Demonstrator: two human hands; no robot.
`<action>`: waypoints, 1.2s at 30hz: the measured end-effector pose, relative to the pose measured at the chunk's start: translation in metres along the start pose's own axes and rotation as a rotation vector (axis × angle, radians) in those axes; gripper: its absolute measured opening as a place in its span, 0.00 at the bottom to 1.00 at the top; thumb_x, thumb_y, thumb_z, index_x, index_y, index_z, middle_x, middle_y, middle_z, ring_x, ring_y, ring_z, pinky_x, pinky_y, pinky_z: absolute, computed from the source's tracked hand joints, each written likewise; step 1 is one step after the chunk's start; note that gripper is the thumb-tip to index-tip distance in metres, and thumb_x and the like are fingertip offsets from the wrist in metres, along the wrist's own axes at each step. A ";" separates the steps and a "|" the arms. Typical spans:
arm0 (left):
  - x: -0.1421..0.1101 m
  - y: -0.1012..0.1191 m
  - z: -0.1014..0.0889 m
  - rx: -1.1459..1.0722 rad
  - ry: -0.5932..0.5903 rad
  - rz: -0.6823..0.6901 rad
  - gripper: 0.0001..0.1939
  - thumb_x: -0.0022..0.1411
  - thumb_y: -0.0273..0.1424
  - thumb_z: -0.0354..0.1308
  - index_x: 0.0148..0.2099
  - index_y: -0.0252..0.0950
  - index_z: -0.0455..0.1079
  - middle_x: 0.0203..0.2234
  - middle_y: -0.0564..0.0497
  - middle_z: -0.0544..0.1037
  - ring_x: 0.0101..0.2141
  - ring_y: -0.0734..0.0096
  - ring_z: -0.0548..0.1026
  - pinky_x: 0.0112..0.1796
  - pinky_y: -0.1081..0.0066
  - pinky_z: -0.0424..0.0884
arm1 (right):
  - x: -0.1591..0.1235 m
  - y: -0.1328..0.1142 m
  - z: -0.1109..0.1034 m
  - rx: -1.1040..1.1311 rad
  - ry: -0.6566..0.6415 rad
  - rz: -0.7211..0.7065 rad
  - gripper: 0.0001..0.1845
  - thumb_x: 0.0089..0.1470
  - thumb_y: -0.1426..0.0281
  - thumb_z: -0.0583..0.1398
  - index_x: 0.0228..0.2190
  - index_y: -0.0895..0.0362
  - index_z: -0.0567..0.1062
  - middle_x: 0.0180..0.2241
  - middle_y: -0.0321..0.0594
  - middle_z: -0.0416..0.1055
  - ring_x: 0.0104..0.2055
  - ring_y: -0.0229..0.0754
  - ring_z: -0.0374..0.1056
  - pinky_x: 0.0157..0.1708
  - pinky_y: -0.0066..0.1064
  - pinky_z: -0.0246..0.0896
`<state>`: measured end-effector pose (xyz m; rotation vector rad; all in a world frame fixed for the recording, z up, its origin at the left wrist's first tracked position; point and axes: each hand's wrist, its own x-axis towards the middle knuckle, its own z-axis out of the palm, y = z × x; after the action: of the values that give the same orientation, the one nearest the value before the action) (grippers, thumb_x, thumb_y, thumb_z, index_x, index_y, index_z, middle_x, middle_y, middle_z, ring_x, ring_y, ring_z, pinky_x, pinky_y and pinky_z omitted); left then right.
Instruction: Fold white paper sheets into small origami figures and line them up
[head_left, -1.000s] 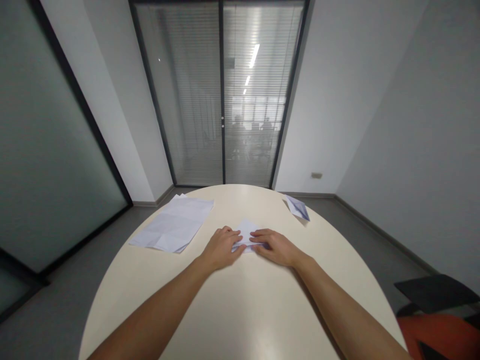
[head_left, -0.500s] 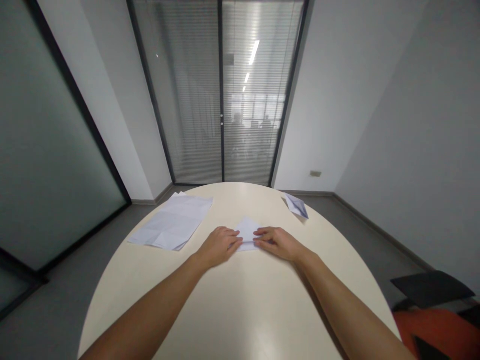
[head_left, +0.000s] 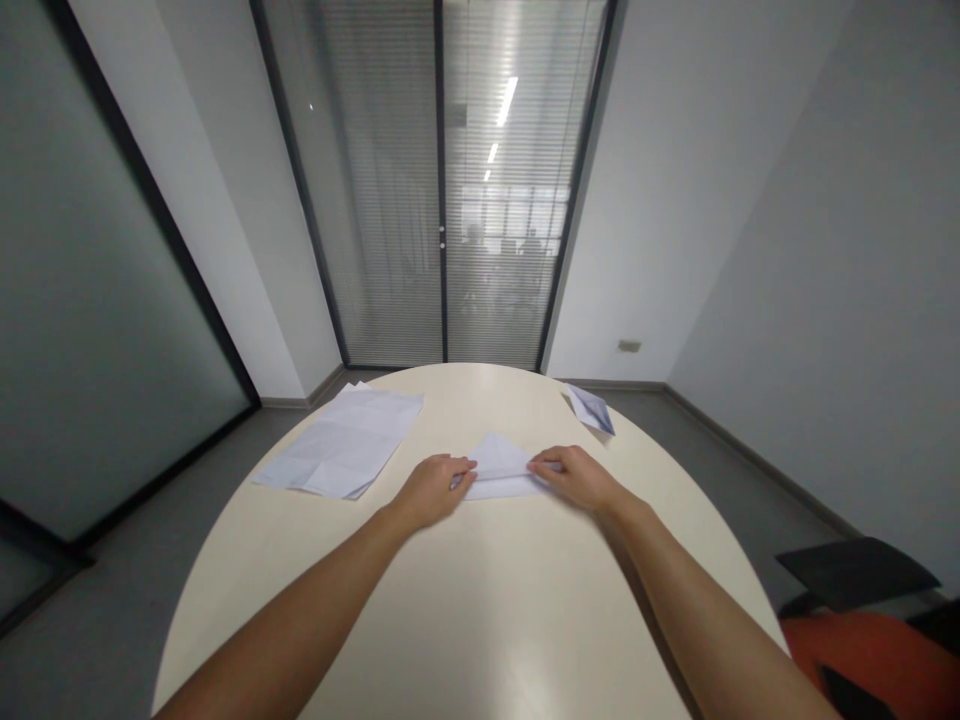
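A folded sheet of white paper [head_left: 499, 484] lies on the table in front of me, its upper part rising to a triangular point and a folded strip running across its lower side. My left hand [head_left: 435, 489] pinches the left end of that strip between thumb and fingers. At the right end, my right hand [head_left: 576, 476] is closed on the paper's edge in the same way. Both ends of the strip are partly hidden by my fingers.
On the round cream table [head_left: 450, 600], a stack of loose white sheets [head_left: 349, 440] lies to the left. A folded piece of paper [head_left: 591, 408] stands near the far right edge. A chair with a red seat [head_left: 877, 660] is at the lower right.
My hands have moved apart along the folded strip, the right one further outward, so more of the paper's middle shows. Fingers that lay on the fold now pinch its ends.
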<state>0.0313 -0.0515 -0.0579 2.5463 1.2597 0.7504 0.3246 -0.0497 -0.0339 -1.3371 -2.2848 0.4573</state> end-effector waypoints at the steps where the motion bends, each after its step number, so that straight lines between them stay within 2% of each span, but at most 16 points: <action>1: 0.000 0.000 0.001 0.000 0.010 -0.013 0.17 0.72 0.37 0.49 0.51 0.40 0.77 0.47 0.49 0.82 0.48 0.62 0.78 0.55 0.61 0.69 | 0.000 0.001 0.000 -0.002 0.008 0.008 0.22 0.63 0.54 0.55 0.37 0.55 0.83 0.38 0.44 0.81 0.37 0.48 0.75 0.40 0.35 0.67; 6: 0.003 -0.002 0.004 0.013 0.064 -0.011 0.18 0.73 0.35 0.46 0.41 0.38 0.78 0.40 0.51 0.84 0.43 0.68 0.79 0.65 0.60 0.57 | 0.001 0.003 0.000 -0.043 0.044 0.073 0.23 0.62 0.53 0.55 0.34 0.55 0.83 0.35 0.44 0.81 0.36 0.48 0.75 0.37 0.34 0.65; 9: 0.004 -0.004 0.006 0.027 0.072 -0.002 0.18 0.73 0.34 0.47 0.39 0.37 0.77 0.38 0.51 0.84 0.40 0.69 0.79 0.65 0.59 0.55 | 0.002 0.004 0.000 -0.050 0.045 0.136 0.22 0.61 0.53 0.56 0.34 0.56 0.83 0.36 0.44 0.81 0.37 0.48 0.74 0.36 0.33 0.63; 14: 0.006 -0.007 0.008 0.004 0.073 -0.017 0.13 0.71 0.31 0.50 0.43 0.37 0.76 0.40 0.50 0.83 0.42 0.66 0.79 0.64 0.56 0.58 | 0.003 0.006 0.002 -0.055 0.063 0.170 0.22 0.62 0.54 0.55 0.36 0.57 0.82 0.38 0.46 0.81 0.38 0.49 0.74 0.37 0.33 0.62; 18: 0.005 -0.008 0.006 -0.036 0.090 -0.046 0.10 0.68 0.28 0.54 0.47 0.37 0.75 0.44 0.48 0.81 0.47 0.64 0.77 0.63 0.58 0.60 | 0.002 0.006 0.003 -0.058 0.068 0.148 0.19 0.62 0.57 0.55 0.38 0.55 0.81 0.38 0.45 0.80 0.39 0.48 0.74 0.39 0.33 0.62; 23: 0.002 -0.008 0.005 -0.064 0.097 -0.068 0.12 0.65 0.26 0.56 0.50 0.37 0.74 0.47 0.47 0.79 0.50 0.61 0.76 0.57 0.61 0.68 | 0.002 0.005 0.004 -0.071 0.102 0.149 0.17 0.61 0.61 0.55 0.43 0.54 0.79 0.40 0.44 0.80 0.38 0.47 0.74 0.37 0.33 0.62; 28: 0.001 -0.014 0.012 -0.094 0.119 -0.036 0.18 0.63 0.22 0.55 0.54 0.38 0.71 0.51 0.48 0.77 0.52 0.63 0.74 0.57 0.62 0.68 | 0.003 0.008 0.008 -0.095 0.108 0.138 0.16 0.60 0.65 0.57 0.46 0.53 0.79 0.43 0.44 0.79 0.40 0.47 0.74 0.41 0.35 0.64; 32: 0.003 -0.017 0.016 -0.078 0.129 0.007 0.18 0.63 0.20 0.54 0.53 0.39 0.73 0.51 0.49 0.77 0.52 0.64 0.74 0.57 0.62 0.68 | 0.004 0.014 0.009 -0.145 0.132 0.084 0.17 0.59 0.69 0.58 0.50 0.54 0.77 0.47 0.44 0.77 0.45 0.47 0.73 0.47 0.37 0.65; 36: 0.006 -0.017 0.016 -0.042 0.120 0.043 0.16 0.62 0.19 0.55 0.48 0.39 0.76 0.50 0.49 0.78 0.50 0.63 0.74 0.56 0.59 0.68 | 0.007 0.006 0.009 -0.293 0.156 -0.050 0.16 0.59 0.72 0.58 0.47 0.56 0.78 0.50 0.48 0.75 0.52 0.51 0.69 0.53 0.43 0.63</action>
<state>0.0307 -0.0357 -0.0762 2.5362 1.2141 0.9407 0.3213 -0.0415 -0.0428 -1.3911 -2.3111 -0.0017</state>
